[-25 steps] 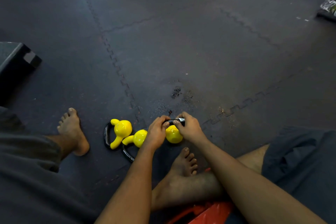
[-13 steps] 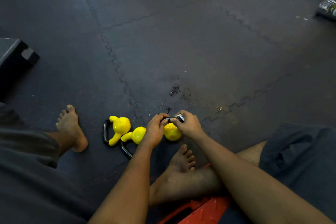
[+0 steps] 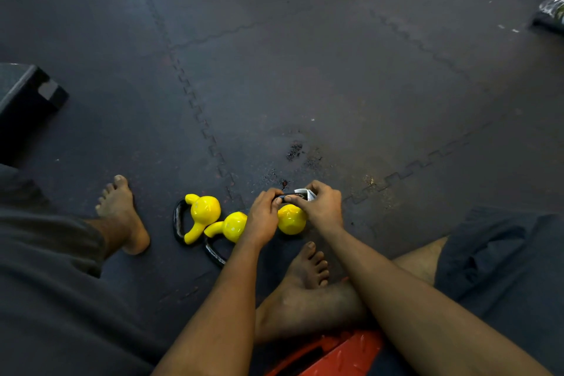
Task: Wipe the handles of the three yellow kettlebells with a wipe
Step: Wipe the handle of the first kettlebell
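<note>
Down on the rubber mat (image 3: 335, 85), left hand (image 3: 264, 217) grips the black handle (image 3: 287, 197) of the rightmost kettlebell (image 3: 291, 220); right hand (image 3: 323, 207) pinches a limp wipe (image 3: 306, 193) round it. Looks dense, glossy: steady it there.

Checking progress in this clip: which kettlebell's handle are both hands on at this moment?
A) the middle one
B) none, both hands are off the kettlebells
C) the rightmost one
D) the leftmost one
C: the left hand and the right hand both grip the black handle of the rightmost kettlebell, the right hand also holding the white wipe.
</note>
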Available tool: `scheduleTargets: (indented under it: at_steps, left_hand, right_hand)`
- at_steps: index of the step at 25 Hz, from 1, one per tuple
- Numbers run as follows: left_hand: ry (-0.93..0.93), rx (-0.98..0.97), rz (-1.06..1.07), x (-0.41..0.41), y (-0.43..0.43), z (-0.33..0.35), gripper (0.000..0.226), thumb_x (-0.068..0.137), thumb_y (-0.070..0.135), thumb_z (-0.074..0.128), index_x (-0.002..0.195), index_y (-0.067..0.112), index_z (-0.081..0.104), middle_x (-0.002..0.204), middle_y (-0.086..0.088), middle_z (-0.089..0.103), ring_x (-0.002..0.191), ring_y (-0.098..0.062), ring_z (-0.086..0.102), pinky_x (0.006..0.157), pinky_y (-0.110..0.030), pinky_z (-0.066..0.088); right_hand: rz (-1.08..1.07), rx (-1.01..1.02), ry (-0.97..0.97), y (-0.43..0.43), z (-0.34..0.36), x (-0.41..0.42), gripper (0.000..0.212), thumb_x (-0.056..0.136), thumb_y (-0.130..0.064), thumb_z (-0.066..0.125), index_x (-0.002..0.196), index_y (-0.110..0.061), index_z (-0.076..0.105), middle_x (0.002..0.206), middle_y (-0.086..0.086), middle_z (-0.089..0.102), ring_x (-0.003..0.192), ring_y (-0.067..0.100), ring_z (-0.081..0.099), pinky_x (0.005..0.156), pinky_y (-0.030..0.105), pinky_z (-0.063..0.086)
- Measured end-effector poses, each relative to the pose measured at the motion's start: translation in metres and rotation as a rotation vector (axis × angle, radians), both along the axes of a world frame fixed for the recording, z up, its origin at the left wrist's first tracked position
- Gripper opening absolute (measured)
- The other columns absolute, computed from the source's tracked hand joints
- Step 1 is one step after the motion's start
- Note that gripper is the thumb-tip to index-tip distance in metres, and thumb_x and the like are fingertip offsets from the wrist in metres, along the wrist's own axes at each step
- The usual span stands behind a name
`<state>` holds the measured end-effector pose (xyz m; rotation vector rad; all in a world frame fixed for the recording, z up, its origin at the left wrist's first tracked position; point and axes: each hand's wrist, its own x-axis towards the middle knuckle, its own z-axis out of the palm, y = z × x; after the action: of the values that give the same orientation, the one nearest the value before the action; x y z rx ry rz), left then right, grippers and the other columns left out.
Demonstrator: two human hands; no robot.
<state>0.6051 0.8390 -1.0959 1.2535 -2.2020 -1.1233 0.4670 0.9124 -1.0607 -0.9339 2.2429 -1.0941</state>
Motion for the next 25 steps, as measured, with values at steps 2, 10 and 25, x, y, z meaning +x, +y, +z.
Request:
scheduleTargets:
  at_steps: [2, 10, 25]
  left_hand:
    - [-0.005, -0.014, 0.015, -0.001, 0.004, -0.001, 0.017, 0.099, 0.018, 0.045, 0.111, 0.015, 0.058, 0.103, -0.007, 0.056, 0.097, -0.023, 0.052, 0.081, -0.034, 0.042]
    - [-0.026, -0.055, 0.033, -0.005, 0.011, 0.000, 0.021, 0.100, 0.019, 0.044, 0.115, 0.016, 0.057, 0.106, -0.008, 0.056, 0.100, -0.020, 0.049, 0.084, -0.033, 0.040]
    - [0.028, 0.123, 0.192, 0.017, 0.003, -0.005, 0.027, 0.102, 0.016, 0.039, 0.125, 0.015, 0.053, 0.097, -0.006, 0.062, 0.094, -0.020, 0.061, 0.081, -0.032, 0.046]
  right_hand:
    - [-0.052, -0.001, 0.000, 0.004, -0.003, 0.004, 0.049, 0.059, -0.062, 0.080, 0.069, -0.019, 0.059, 0.063, -0.002, 0.062, 0.059, 0.013, 0.057, 0.048, 0.030, 0.041]
    - [-0.152, 0.173, -0.106, 0.008, -0.006, 0.007, 0.055, 0.067, -0.066, 0.073, 0.076, -0.013, 0.061, 0.068, -0.001, 0.058, 0.066, 0.016, 0.057, 0.055, 0.027, 0.038]
    - [0.056, 0.141, -0.125, -0.001, -0.018, 0.006, 0.014, 0.087, -0.027, 0.065, 0.087, -0.013, 0.067, 0.075, 0.002, 0.063, 0.075, 0.018, 0.057, 0.062, 0.025, 0.034]
